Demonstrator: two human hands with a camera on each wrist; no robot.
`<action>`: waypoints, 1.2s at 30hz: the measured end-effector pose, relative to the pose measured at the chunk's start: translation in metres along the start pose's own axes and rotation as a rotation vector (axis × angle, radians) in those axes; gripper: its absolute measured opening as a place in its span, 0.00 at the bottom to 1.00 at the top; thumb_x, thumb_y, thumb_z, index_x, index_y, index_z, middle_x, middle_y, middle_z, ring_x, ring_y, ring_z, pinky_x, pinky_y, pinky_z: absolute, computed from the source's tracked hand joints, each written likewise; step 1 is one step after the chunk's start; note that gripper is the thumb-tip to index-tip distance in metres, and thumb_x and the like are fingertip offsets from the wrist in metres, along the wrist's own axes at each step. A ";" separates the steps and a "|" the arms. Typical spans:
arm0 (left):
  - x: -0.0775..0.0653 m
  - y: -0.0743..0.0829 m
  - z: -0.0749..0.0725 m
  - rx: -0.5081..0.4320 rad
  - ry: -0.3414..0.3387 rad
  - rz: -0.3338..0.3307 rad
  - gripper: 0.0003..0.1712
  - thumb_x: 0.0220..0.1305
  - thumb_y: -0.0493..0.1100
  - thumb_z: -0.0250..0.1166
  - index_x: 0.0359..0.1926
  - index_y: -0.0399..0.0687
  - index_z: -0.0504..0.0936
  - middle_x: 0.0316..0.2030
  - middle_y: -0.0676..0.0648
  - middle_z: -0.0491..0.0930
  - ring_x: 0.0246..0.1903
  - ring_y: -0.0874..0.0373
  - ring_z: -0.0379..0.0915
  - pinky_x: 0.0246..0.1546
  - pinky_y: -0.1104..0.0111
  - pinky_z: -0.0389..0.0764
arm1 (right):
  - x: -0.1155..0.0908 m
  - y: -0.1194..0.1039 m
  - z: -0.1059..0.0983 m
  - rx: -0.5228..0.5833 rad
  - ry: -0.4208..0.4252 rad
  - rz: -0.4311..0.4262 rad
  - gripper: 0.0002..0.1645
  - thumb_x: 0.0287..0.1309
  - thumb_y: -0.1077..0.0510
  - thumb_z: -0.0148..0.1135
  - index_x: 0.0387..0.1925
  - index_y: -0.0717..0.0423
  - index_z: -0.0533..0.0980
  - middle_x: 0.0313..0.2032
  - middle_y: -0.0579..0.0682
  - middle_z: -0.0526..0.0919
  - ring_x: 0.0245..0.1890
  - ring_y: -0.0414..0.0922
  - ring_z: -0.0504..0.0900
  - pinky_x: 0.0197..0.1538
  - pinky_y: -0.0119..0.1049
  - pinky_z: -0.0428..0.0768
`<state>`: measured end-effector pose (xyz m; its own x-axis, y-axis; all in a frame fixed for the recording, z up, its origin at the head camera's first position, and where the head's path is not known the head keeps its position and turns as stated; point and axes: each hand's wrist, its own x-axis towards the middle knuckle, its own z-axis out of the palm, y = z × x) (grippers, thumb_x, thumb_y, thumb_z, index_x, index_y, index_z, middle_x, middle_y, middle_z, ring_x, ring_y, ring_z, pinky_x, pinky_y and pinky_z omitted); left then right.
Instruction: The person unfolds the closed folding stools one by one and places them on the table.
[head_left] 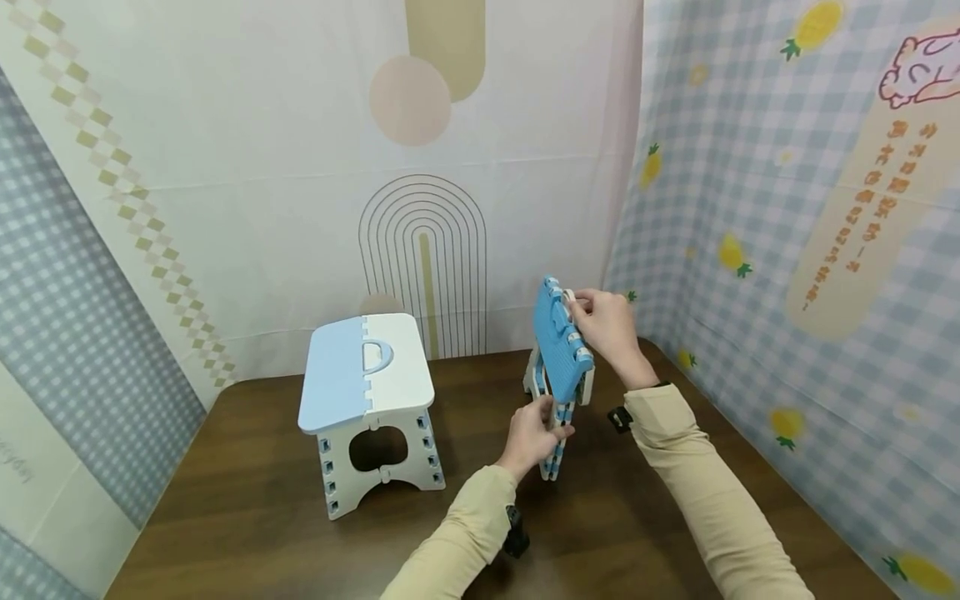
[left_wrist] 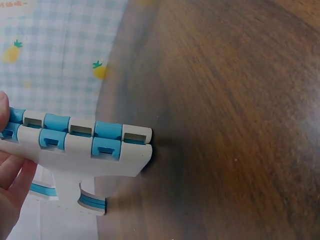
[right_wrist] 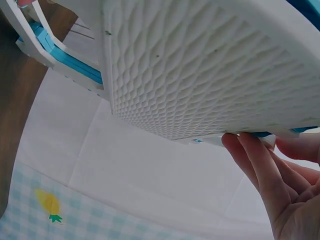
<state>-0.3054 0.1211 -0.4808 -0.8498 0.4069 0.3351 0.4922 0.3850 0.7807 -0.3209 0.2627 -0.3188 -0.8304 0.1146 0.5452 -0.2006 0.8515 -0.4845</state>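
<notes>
A blue and white folding stool (head_left: 561, 340) stands on the table at the right, its legs close together and its seat halves hanging down on both sides of the hinge. My left hand (head_left: 534, 429) grips the edge of its folded leg, below the blue seat half. In the left wrist view the leg's blue and white hinge joints (left_wrist: 81, 135) show beside the fingers. At the top, my right hand (head_left: 609, 327) pinches the white handle part at the seat's fold. The right wrist view shows the ribbed underside of the white seat half (right_wrist: 200, 65) over that hand.
To the left, a second stool (head_left: 366, 408), light blue and white, stands unfolded with its seat flat. Both are on a dark brown wooden table (head_left: 247, 500). Patterned cloth (head_left: 247, 167) hangs behind, and checked cloth (head_left: 738, 242) closes off the right side.
</notes>
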 end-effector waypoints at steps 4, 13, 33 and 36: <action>0.001 0.001 0.002 -0.022 -0.004 -0.015 0.18 0.57 0.45 0.72 0.46 0.45 0.80 0.34 0.47 0.85 0.24 0.68 0.70 0.25 0.76 0.69 | -0.001 0.000 0.000 -0.001 0.016 -0.001 0.19 0.66 0.58 0.58 0.52 0.67 0.79 0.37 0.65 0.87 0.29 0.56 0.87 0.27 0.43 0.80; 0.002 -0.002 0.003 -0.032 0.008 -0.010 0.19 0.57 0.45 0.72 0.47 0.45 0.79 0.36 0.47 0.85 0.29 0.64 0.75 0.28 0.75 0.74 | 0.001 -0.005 0.003 -0.008 0.013 0.003 0.18 0.66 0.57 0.58 0.51 0.66 0.79 0.39 0.64 0.87 0.33 0.56 0.87 0.33 0.48 0.83; 0.005 -0.011 0.007 -0.184 -0.029 -0.112 0.34 0.56 0.48 0.72 0.62 0.42 0.73 0.51 0.43 0.84 0.53 0.51 0.80 0.51 0.60 0.82 | -0.015 0.013 0.011 0.236 0.002 -0.014 0.17 0.69 0.57 0.53 0.51 0.61 0.80 0.42 0.61 0.87 0.35 0.53 0.86 0.36 0.44 0.82; 0.003 -0.013 0.009 -0.198 -0.025 -0.113 0.33 0.57 0.49 0.72 0.62 0.43 0.74 0.51 0.43 0.84 0.53 0.51 0.80 0.51 0.59 0.82 | -0.017 0.013 0.010 0.243 -0.006 -0.027 0.16 0.69 0.58 0.53 0.51 0.61 0.81 0.40 0.61 0.87 0.32 0.51 0.84 0.32 0.38 0.79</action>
<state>-0.3122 0.1252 -0.4946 -0.8912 0.3919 0.2283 0.3453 0.2598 0.9018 -0.3146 0.2667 -0.3417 -0.8259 0.0896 0.5566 -0.3416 0.7059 -0.6205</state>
